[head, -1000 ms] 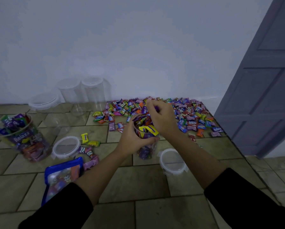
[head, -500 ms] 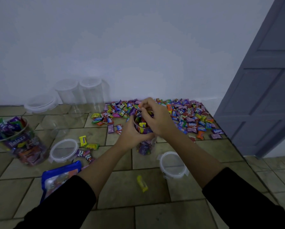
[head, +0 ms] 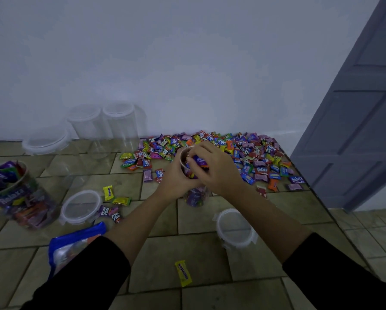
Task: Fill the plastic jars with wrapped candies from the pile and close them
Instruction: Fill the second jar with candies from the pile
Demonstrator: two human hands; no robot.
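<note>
A clear plastic jar (head: 195, 198) packed with wrapped candies stands on the tiled surface in the middle. My left hand (head: 175, 180) grips its upper wall from the left. My right hand (head: 216, 168) is over the jar's mouth, its fingers curled down onto the candies at the top. The candy pile (head: 243, 153) spreads behind the jar, against the wall. A clear lid (head: 234, 228) lies just to the right of the jar. A single yellow candy (head: 183, 273) lies on the tiles near me.
A filled, open jar (head: 17, 198) stands at the left, a second lid (head: 81, 206) beside it. Three empty lidded jars (head: 102, 126) stand by the wall. A blue candy bag (head: 75, 245) lies under my left forearm. The surface's edge (head: 335, 218) and a grey door (head: 355, 121) are at the right.
A yellow candy dropped from the jar's top onto the tiles near me. My right hand has moved down onto the jar's mouth. The left hand keeps its hold.
</note>
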